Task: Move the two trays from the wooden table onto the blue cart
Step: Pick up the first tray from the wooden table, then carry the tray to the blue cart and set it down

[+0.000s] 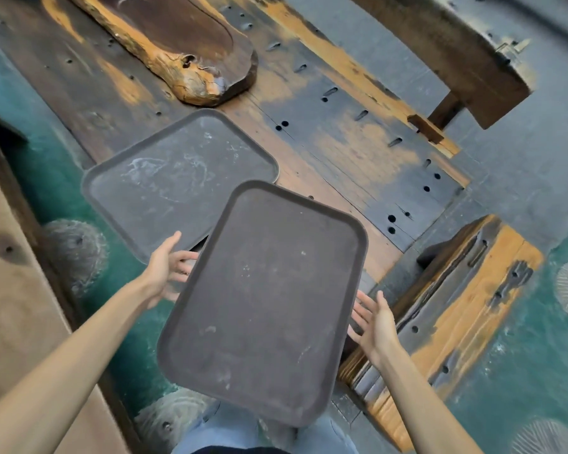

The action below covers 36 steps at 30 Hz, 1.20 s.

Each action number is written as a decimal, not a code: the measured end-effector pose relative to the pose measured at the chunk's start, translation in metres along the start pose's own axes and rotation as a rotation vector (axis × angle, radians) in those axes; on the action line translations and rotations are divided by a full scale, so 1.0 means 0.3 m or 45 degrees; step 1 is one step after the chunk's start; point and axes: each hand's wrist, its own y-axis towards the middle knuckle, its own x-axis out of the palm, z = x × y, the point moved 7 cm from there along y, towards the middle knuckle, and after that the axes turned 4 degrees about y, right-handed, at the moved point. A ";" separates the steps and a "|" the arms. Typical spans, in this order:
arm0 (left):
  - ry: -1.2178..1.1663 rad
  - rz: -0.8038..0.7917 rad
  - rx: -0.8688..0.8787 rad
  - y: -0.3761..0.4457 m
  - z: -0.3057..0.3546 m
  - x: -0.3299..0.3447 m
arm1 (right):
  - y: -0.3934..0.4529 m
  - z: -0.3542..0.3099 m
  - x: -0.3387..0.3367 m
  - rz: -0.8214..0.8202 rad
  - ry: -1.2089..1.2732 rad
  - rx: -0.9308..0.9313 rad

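My left hand (166, 273) cups the long left edge of the near tray (263, 303), fingers tucked beneath its rim; just beyond that grip the far tray (177, 178) lies flat on the wooden table (351, 152), its corner overhanging. My right hand (373, 319) is spread open, palm in, beside the opposite edge, apparently not yet clasping. I judge it best to close both hands evenly before carrying. Both trays are dark brown, rounded-cornered, matte, scuffed and smeared whitish. The table is worn, pitted planking. No blue cart shows.
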 end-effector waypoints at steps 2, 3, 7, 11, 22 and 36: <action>-0.029 0.030 0.014 -0.047 -0.014 -0.029 | -0.008 -0.026 0.032 -0.037 -0.041 -0.006; -0.043 0.054 0.020 -0.072 -0.027 -0.047 | -0.012 -0.034 0.053 -0.062 -0.063 -0.006; -0.142 0.173 0.014 -0.195 -0.129 -0.103 | -0.046 -0.048 0.124 -0.179 -0.180 0.004; -0.316 0.273 0.011 -0.337 -0.281 -0.101 | -0.078 -0.089 0.171 -0.309 -0.356 -0.013; -0.747 0.566 0.135 -0.776 -0.668 0.079 | -0.217 -0.104 0.208 -0.640 -0.737 -0.064; -1.313 1.021 0.124 -1.429 -1.432 0.334 | -0.655 0.404 0.299 -1.153 -1.225 0.060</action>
